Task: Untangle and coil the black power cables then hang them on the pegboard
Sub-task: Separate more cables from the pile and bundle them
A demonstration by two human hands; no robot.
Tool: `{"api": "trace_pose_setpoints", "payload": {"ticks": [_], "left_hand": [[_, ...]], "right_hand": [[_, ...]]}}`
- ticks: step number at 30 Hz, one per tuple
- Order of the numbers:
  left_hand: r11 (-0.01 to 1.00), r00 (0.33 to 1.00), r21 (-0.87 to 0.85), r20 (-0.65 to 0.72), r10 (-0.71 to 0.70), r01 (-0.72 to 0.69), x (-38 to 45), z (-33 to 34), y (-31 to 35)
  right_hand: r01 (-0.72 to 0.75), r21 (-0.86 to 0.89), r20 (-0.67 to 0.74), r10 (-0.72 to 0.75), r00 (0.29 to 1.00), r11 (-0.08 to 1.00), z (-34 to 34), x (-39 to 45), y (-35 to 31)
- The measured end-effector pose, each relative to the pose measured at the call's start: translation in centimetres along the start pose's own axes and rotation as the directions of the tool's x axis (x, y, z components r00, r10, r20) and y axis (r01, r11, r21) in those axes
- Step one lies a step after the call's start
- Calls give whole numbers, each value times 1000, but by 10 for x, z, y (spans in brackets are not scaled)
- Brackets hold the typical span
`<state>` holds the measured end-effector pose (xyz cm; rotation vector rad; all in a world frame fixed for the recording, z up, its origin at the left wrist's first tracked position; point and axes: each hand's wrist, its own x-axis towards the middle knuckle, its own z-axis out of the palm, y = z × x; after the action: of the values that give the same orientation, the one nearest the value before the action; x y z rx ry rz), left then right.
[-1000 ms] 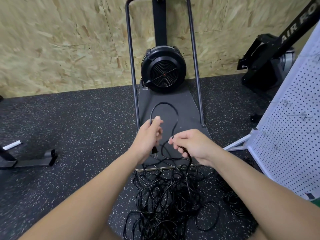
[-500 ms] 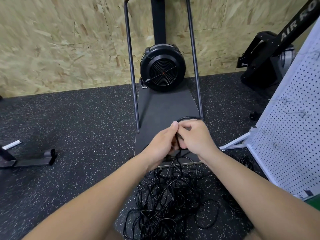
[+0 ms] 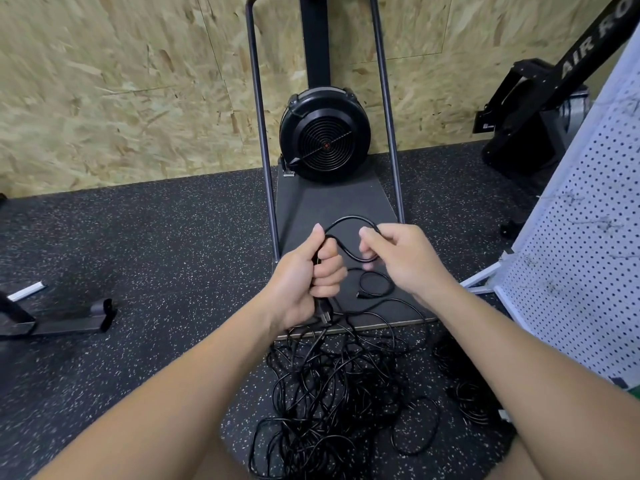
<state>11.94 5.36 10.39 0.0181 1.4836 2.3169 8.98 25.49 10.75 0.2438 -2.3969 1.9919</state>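
Head view shows the left hand point(image 3: 306, 284) closed in a fist around a black power cable point(image 3: 349, 221), with the plug end point(image 3: 323, 311) protruding below the fist. The right hand point(image 3: 403, 259) pinches the same cable between thumb and curled fingers, just beside the left. A short arc of cable stands between the two hands, and a second strand curves under it toward the right fingers. Compared with half a second ago, when both hands were pressed together over the cable, they have drawn slightly apart and the arc is now visible between them; a second ago the loop was taller and the hands wider. Judgement: one turn has been laid into the left fist and the next is being formed, so coiling is at an early stage. The remaining cables lie in a tangled pile point(image 3: 341, 393) on the speckled floor point(image 3: 156, 244) below the forearms, partly over the edge of the fan machine's base plate point(image 3: 332, 202). A smaller bundle point(image 3: 467, 396) lies to the right near the white pegboard point(image 3: 588, 237), on which no cable hangs.
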Motion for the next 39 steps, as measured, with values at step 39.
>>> {"api": "trace_pose_setpoints", "payload": {"ticks": [39], "left_hand": [[983,808,-88,-584,80,-160,24,-95,28]], "right_hand": [[438,-807,521,130,843,396,-15,-31,14]]}}
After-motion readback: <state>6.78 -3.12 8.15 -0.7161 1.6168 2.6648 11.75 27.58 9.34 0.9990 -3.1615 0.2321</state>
